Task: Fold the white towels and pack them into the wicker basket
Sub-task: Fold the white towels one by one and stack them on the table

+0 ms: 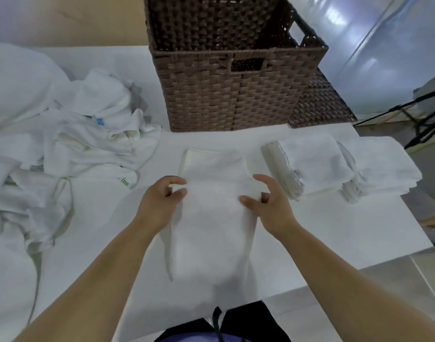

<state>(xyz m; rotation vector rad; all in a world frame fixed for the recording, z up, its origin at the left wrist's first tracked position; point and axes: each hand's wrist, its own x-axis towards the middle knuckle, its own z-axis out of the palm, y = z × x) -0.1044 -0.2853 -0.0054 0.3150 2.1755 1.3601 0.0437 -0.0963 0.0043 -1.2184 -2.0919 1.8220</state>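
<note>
Folding is partway: the left hand (162,201) and right hand (269,203), fingers curled, pinch the side edges of a long white towel (216,218). Two folded white towel stacks (310,166) lie by the brown wicker basket (236,95), unpacked; a crumpled white towel heap (95,134) remains.

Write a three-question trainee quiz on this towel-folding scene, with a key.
1. True or false: the wicker basket lies tipped on its side.
2. Where do the folded stacks sit? A) on the person's right of the towel being folded B) inside the basket C) on top of the basket
3. Fill in: the left hand and the right hand both grip the ____.
Key: 1 false; 2 A; 3 towel.
</note>
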